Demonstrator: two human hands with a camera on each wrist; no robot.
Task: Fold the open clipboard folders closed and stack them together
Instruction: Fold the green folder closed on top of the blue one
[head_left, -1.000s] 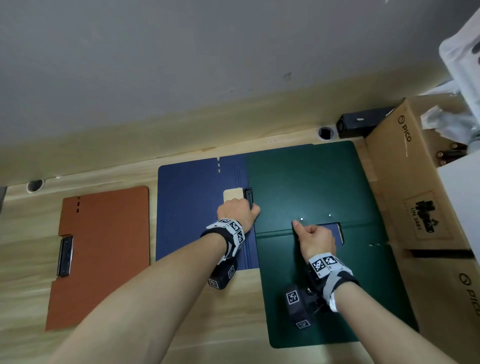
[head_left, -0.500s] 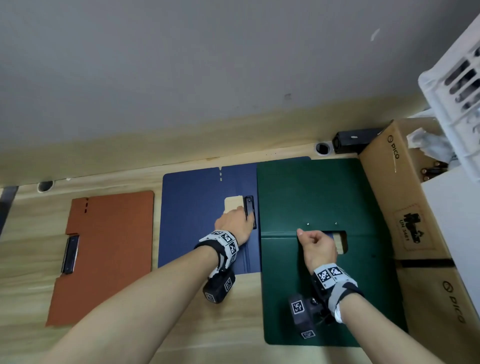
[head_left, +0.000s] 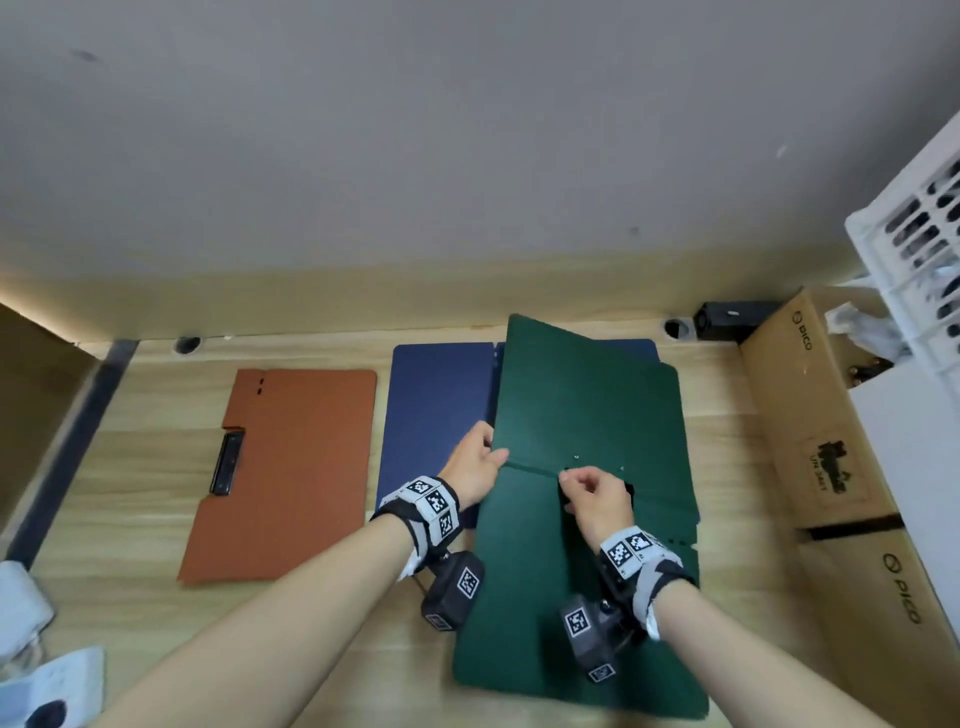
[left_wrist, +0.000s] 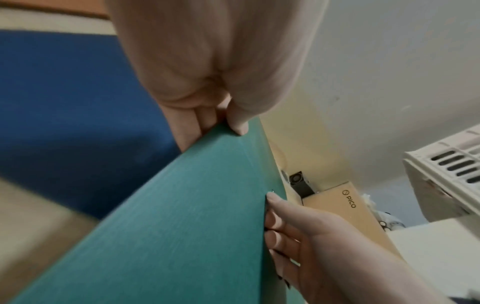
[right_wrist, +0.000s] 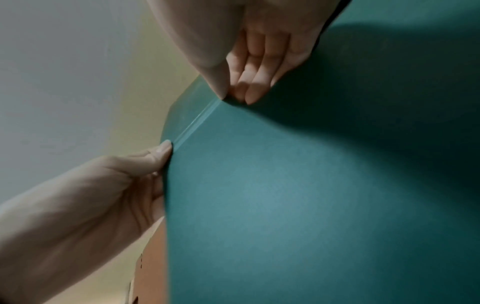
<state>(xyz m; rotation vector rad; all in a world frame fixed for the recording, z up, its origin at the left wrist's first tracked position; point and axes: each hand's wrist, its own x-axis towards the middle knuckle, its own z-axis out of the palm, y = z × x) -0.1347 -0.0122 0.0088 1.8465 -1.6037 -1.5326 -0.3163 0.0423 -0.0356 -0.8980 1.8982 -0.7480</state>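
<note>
A dark green clipboard folder (head_left: 582, 561) lies open on the wooden table, overlapping a blue folder (head_left: 436, 405). Its far half tilts up from the spine crease. My left hand (head_left: 480, 460) pinches the green folder's left edge at the crease, thumb on top (left_wrist: 237, 125). My right hand (head_left: 584, 480) pinches the green folder at the crease near its cut-out, fingertips (right_wrist: 249, 92) pressed on the cover. An orange folder (head_left: 296, 467) lies closed and flat at the left, with its black clip (head_left: 226, 462) on its left side.
Cardboard boxes (head_left: 815, 426) stand close along the right of the green folder. A white slotted crate (head_left: 924, 249) sits above them, and a black device (head_left: 732, 319) is by the back wall. White objects (head_left: 36, 670) lie at the near left corner.
My left hand left the blue folder's clip and took the green folder's left edge. The green folder's far half has risen, and it now covers more of the blue folder.
</note>
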